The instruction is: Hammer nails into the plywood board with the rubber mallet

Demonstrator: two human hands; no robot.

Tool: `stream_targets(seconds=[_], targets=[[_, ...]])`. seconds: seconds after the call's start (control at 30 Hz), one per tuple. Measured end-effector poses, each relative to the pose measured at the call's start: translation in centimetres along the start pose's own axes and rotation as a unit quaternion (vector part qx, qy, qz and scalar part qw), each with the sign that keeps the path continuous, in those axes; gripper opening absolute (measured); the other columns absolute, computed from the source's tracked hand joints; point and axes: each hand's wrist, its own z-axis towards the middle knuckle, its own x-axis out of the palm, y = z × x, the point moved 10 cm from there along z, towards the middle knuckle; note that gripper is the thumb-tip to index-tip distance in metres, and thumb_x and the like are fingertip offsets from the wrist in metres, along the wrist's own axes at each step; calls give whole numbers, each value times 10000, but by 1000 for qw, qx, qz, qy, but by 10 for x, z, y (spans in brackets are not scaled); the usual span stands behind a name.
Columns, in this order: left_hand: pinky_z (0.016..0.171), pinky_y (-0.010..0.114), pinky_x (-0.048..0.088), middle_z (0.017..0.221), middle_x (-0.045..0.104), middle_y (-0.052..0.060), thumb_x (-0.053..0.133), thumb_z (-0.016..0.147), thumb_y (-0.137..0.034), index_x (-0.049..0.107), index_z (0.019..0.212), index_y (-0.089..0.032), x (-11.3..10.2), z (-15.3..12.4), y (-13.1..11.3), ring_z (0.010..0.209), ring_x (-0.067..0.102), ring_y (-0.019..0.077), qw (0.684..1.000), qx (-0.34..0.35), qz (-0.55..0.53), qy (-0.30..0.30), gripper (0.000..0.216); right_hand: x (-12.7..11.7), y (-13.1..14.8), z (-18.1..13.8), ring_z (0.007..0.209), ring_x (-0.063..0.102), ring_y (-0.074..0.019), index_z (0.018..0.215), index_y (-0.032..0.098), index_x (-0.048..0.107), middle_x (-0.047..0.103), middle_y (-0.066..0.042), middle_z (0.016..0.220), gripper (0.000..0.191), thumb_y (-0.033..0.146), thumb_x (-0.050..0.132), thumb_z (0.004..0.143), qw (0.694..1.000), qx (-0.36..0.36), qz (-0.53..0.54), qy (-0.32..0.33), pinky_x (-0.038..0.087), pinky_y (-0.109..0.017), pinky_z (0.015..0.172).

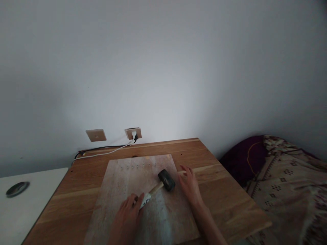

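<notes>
Mallet (156, 188) diagonal over board (120, 187), head (167, 180) rightward and toward wall (163, 85)

Dim, cool light, brightest mid-wall.
A soft pale glow spreads across the middle of the wall (163, 92) and fades to grey at the sides; its source is out of view. A faint bluish sheen lies on the board (160, 217). The left hand (127, 212) looks soft, the patterned cloth (286, 190) smeared, and the top right corner darkens.

A home bedroom, seemingly — patterned bedding (283, 194) shows.
</notes>
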Motion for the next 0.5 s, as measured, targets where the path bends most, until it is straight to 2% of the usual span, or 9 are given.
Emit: stream_targets(seconds=[0.1,0.17,0.23,0.3,0.33,0.4,0.5], targets=[[1043,467,518,1342,685,111,528,947,-274,724,1270,-300,-6,-5,-1,1209,649,307,997,34,50,-37,378,-13,12,-36,1113,667,-293,1286,238,586,638,-137,1257,334,263,502,964,1000,-9,-14,-10,568,-468,961],[1078,507,492,1395,663,98,542,944,-346,748,1213,-304,-19,-12,16,1282,605,326,993,45,79,-74,341,-16,26,-65,1169,650,-284,1318,278,574,651,-114,1276,329,263,487,1001,998,-43,-52,-2,548,-458,1000],[1120,535,453,1450,628,103,528,932,-378,740,1224,-270,-36,-22,49,1352,551,340,988,22,108,-112,377,-14,40,-94,1201,639,-293,1332,286,574,679,-100,1278,322,286,508,1017,988,-96,-121,10,534,-461,1001],[1139,570,427,1464,621,95,473,912,-342,755,1178,-235,-49,-30,91,1418,490,357,984,-37,129,-118,402,-12,50,-117,1177,656,-313,1328,261,586,723,-104,1227,323,370,528,1030,970,-144,-198,-3,535,-452,945],[1120,551,457,1444,638,97,439,917,-344,746,1197,-216,-51,-34,111,1378,540,343,984,-71,124,-105,434,-11,54,-125,1154,668,-322,1328,243,590,739,-111,1202,349,417,525,1032,960,-161,-230,-15,530,-448,920],[1089,491,507,1370,693,91,396,924,-346,743,1208,-207,-53,-38,133,1284,629,305,985,-106,99,-95,469,-12,56,-134,1096,692,-326,1317,221,603,762,-119,1154,392,476,498,1037,944,-179,-275,-37,510,-446,901],[1088,455,521,1322,722,85,370,955,-370,748,1209,-209,-46,-36,126,1244,663,283,988,-103,71,-92,483,-21,47,-130,1073,698,-316,1279,233,634,771,-103,1150,375,468,448,1054,936,-169,-308,-36,471,-463,949]])
